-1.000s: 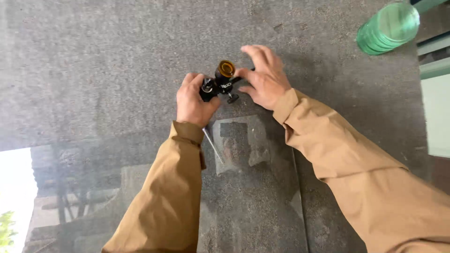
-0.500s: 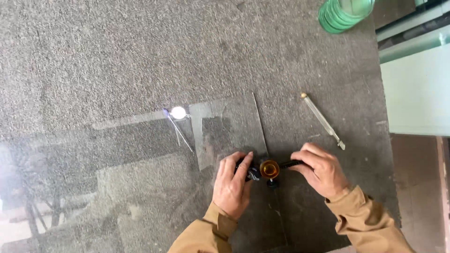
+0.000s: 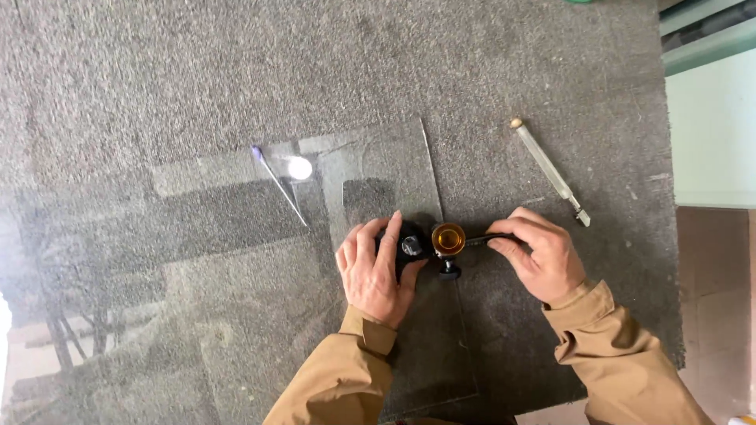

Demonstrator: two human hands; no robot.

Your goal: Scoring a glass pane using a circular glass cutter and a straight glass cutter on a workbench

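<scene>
A black glass cutter with an amber round cap [image 3: 448,238] sits at the right edge of a clear glass sheet [image 3: 236,260]. My left hand [image 3: 376,271] lies on the glass with its fingers wrapped over the cutter's black head. To the right, off the glass, my right hand [image 3: 539,256] pinches the cutter's thin black bar. Both sleeves are tan.
The glass lies on a grey felt-covered table [image 3: 236,71] and reflects trees and sky. A slim pen-type glass cutter with a clear handle [image 3: 549,170] lies on the felt, right of the sheet. A pale panel [image 3: 713,134] borders the table's right edge.
A second ago my arms were stretched out with the cutter at the far end. Both hands and the cutter have since come back toward me along the glass's right edge.
</scene>
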